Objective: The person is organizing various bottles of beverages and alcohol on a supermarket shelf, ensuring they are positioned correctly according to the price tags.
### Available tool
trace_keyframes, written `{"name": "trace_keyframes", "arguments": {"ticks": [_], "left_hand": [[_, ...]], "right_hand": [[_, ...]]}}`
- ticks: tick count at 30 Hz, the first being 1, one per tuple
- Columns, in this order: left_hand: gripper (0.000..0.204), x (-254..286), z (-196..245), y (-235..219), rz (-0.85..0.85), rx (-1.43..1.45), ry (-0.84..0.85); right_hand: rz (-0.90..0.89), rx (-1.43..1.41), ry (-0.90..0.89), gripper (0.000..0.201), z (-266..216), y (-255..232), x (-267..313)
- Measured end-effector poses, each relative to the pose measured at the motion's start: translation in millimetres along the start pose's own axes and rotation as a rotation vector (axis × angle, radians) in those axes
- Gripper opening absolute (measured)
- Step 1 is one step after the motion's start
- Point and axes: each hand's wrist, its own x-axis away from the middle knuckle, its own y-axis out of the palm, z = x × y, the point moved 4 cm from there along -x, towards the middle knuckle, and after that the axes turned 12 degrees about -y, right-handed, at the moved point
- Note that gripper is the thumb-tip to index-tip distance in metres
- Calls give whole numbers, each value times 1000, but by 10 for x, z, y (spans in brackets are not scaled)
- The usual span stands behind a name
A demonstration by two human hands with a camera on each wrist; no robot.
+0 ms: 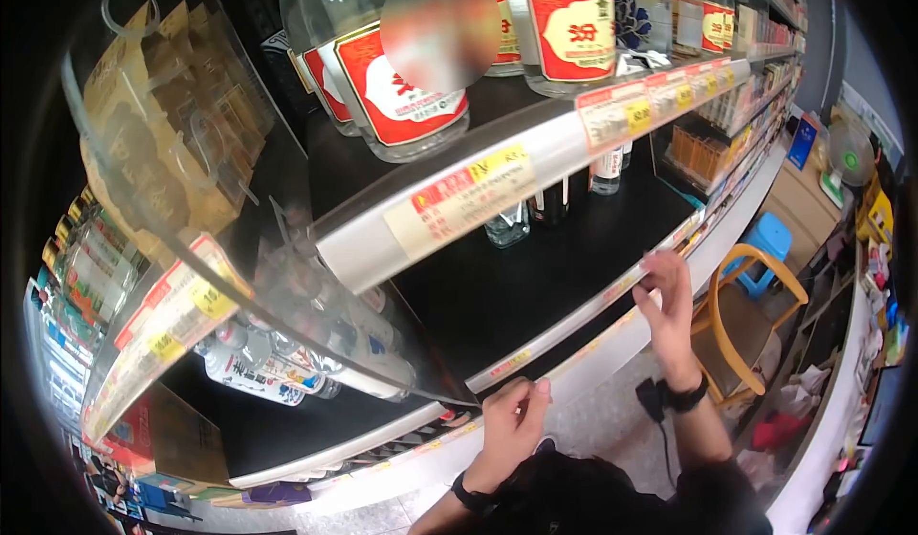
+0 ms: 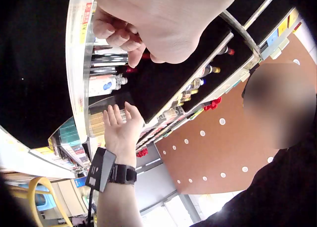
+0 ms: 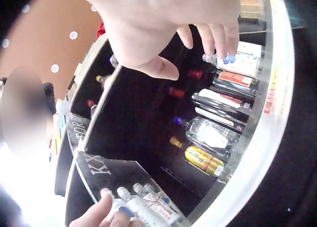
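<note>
My left hand (image 1: pixel 514 425) hangs at the lower shelf's front edge with its fingers loosely curled; in the left wrist view, that hand (image 2: pixel 158 19) shows nothing in its grasp. To its right, my right hand (image 1: pixel 669 315) is raised over the shelf's front rail (image 1: pixel 612 296), fingers loosely bent. The right wrist view has the right hand (image 3: pixel 168 29) empty, near a row of bottles including a clear bottle (image 3: pixel 210 135) and a yellow bottle (image 3: pixel 203 160). White-labelled bottles (image 3: pixel 148 207) are beside the left hand's fingertips; whether they touch is unclear.
Large red-labelled bottles (image 1: pixel 574 38) stand on the upper shelf, behind its price rail (image 1: pixel 459 196). Brown paper packages (image 1: pixel 143 133) hang at left beside a curved clear panel. A wooden chair (image 1: pixel 746 325) and a blue stool (image 1: pixel 765 248) are at right.
</note>
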Motion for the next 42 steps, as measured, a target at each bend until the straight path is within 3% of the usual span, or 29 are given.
{"name": "trace_keyframes", "arguments": {"ticks": [4,8,10,12,14,16,20,22,26,28,30,32,36,38,42], "left_hand": [[33,-15,-153,-136,73,-3,-23],[31,47,-217,-154,131,-2,-69],[30,78,-215,-136,183,19,-90],[31,121,-194,-116,203,-20,-106],[31,158,-169,-77,249,-15,-111],[31,152,-189,-16,287,-28,-118],[31,183,-114,122,310,-31,-128],[33,200,-68,225,298,-74,-161],[36,231,-2,403,275,-146,-245],[36,269,10,449,281,-175,-279],[36,285,-7,510,280,-147,-287],[35,285,29,553,272,-162,-299],[34,323,49,589,329,-109,-284],[34,364,64,529,332,-148,-270],[31,423,144,437,352,-190,-238]], "right_hand": [[39,113,-29,71,484,122,-707],[84,169,61,80,1027,24,-1254],[61,74,24,82,1654,-17,-1519],[40,175,93,81,1789,10,-1620],[-4,142,11,72,1846,6,-1736],[9,28,97,67,1644,68,-1761],[-47,-134,104,67,1794,81,-1814],[-137,-108,9,69,1899,53,-1844],[-323,-51,148,67,1915,85,-1880],[-278,-107,87,69,1994,124,-1880],[-321,44,51,71,2018,90,-1922],[-350,89,99,70,1558,105,-1908],[-455,283,137,66,1303,-15,-1725],[-431,133,24,62,1255,-40,-1560],[-362,-120,25,52,1037,-153,-1190]]}}
